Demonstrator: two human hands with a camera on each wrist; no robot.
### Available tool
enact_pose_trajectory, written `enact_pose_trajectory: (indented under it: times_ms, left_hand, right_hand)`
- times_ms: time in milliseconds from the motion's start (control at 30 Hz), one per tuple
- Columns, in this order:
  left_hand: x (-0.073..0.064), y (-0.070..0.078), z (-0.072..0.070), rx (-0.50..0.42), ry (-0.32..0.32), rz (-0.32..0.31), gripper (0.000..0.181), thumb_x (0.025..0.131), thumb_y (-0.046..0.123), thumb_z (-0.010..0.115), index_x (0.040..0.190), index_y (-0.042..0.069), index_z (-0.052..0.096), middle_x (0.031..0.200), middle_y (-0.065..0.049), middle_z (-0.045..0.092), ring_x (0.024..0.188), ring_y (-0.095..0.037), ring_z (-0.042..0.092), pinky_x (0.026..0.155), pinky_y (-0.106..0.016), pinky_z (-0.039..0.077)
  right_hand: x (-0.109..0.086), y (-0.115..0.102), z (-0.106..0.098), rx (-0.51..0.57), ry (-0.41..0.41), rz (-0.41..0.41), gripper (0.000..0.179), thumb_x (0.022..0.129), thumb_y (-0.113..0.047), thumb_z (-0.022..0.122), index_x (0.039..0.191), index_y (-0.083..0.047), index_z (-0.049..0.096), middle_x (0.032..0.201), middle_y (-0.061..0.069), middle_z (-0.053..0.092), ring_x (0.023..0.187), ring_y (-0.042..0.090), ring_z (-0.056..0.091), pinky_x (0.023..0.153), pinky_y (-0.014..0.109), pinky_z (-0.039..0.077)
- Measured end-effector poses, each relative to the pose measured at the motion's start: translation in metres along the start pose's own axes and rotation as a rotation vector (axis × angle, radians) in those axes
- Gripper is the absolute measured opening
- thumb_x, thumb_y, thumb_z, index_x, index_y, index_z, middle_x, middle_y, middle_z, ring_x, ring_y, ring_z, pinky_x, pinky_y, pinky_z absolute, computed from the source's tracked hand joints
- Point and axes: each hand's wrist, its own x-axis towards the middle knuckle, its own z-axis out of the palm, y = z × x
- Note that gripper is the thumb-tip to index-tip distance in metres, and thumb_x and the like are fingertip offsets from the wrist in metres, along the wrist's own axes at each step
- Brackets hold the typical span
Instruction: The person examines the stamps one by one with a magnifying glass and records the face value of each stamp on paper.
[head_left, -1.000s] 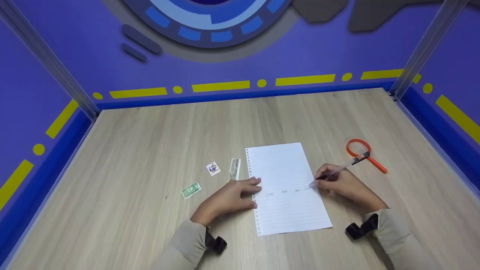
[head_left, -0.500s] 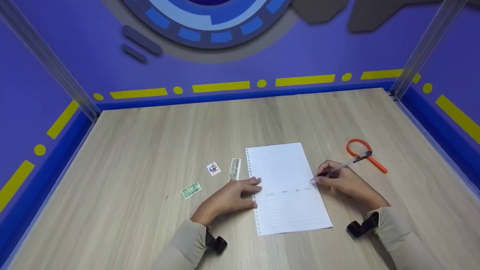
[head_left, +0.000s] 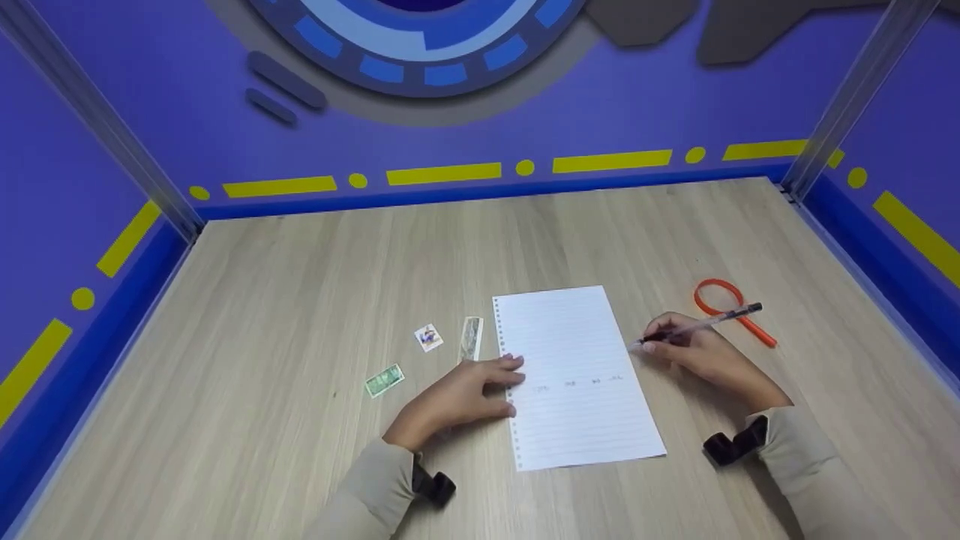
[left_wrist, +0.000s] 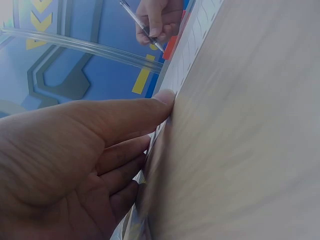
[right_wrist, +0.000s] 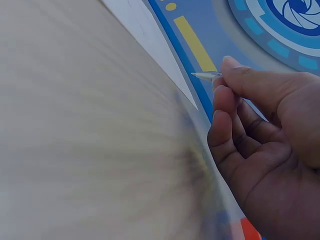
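A lined loose-leaf sheet [head_left: 570, 330] with punched holes down its left edge lies on the table, a short row of small handwritten marks across its middle. My left hand [head_left: 461, 394] rests on that holed edge, its fingers fairly straight and the thumb touching the paper, as the left wrist view also shows. Just past the sheet's right edge, my right hand [head_left: 701, 356] pinches a clear pen [head_left: 709, 322] with a dark grip between thumb and fingers. In the right wrist view the pen's tip [right_wrist: 204, 75] points away from the fingertips, raised off the paper.
An orange-red magnifying glass [head_left: 759, 331] lies behind the right hand, partly crossed by the pen. Left of the sheet lie a green stamp [head_left: 385, 381], a small white stamp with a picture [head_left: 428, 338] and a long grey stamp [head_left: 471, 337]. Blue panels [head_left: 450, 142] enclose the table.
The right hand has lifted the pen from the end of the written row and moved right and away, off the sheet. The left hand has stayed in place.
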Motion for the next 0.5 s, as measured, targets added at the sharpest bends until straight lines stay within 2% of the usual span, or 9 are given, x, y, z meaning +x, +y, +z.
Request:
enact_pose_trajectory:
  times_ms: [267,500]
  left_hand:
    - [0.000,0.000,0.000,0.004,-0.001,0.010,0.048,0.084,0.014,0.071,0.130,0.004,0.060,0.148,-0.002,0.047,0.142,-0.019,0.036,0.118,-0.037,0.028]
    - [0.000,0.000,-0.001,0.008,0.001,0.008,0.049,0.083,0.015,0.071,0.130,0.004,0.060,0.147,-0.002,0.047,0.141,-0.019,0.036,0.118,-0.036,0.029]
  right_hand:
    - [0.003,0.004,-0.014,-0.041,-0.002,-0.050,0.026,0.093,-0.018,0.063,0.112,-0.001,0.059,0.108,0.015,0.063,0.091,0.004,0.056,0.076,0.013,0.046]
    - [0.007,0.005,-0.025,-0.133,0.065,-0.033,0.026,0.094,-0.020,0.062,0.114,-0.004,0.059,0.109,0.010,0.062,0.089,0.002,0.055,0.074,0.012,0.047]
